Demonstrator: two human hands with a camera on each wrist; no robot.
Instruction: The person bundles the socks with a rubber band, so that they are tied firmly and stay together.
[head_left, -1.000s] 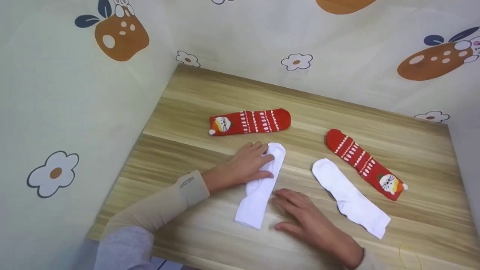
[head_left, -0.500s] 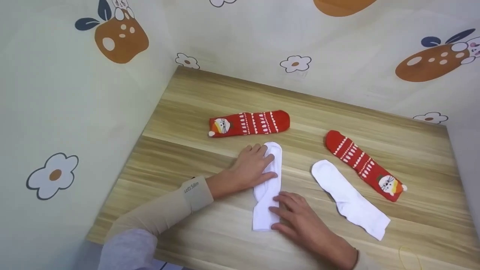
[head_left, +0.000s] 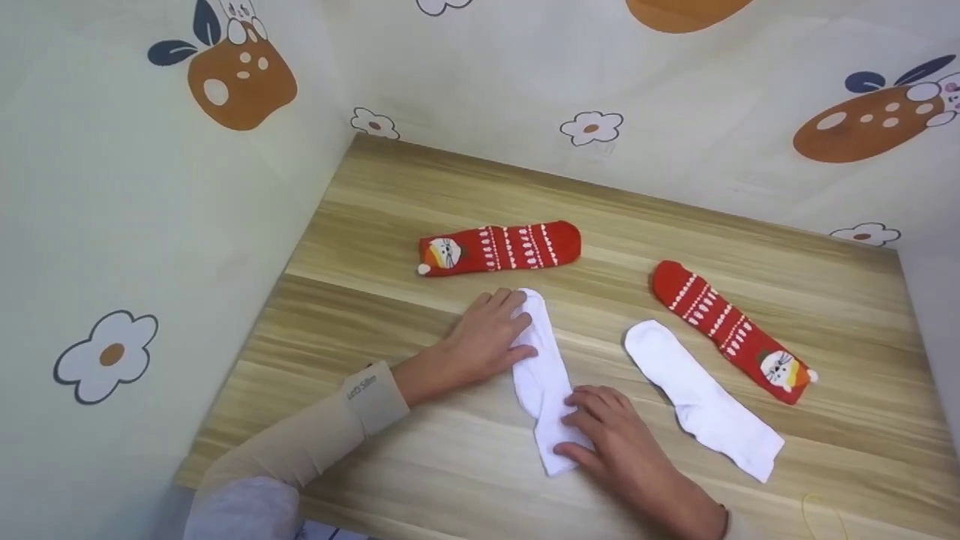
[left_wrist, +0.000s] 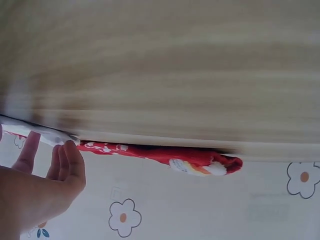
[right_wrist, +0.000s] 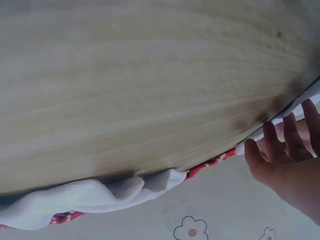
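Note:
A white sock [head_left: 546, 367] lies flat on the wooden table between both hands, its toe pointing away and slightly left. My left hand [head_left: 480, 337] rests its fingertips on the toe end, fingers spread and only slightly bent. Over the cuff end, my right hand [head_left: 619, 446] touches the sock's right side with loosely bent fingers. In the left wrist view the left hand [left_wrist: 50, 180] appears beside the white cloth. The right wrist view has the right hand [right_wrist: 290, 155] at the sock's edge. Part of the cuff is hidden under the right fingers.
A second white sock [head_left: 701, 401] lies to the right, beside a red patterned sock [head_left: 727, 326]. Another red sock [head_left: 517, 247] lies crosswise beyond the left hand. A thin yellow loop [head_left: 823, 517] is near the front right. Printed walls border the table [head_left: 420, 180].
The white sock's cuff end has swung to the right and its toe a little left. The right hand has come onto the cuff; the left hand has shifted slightly left with the toe.

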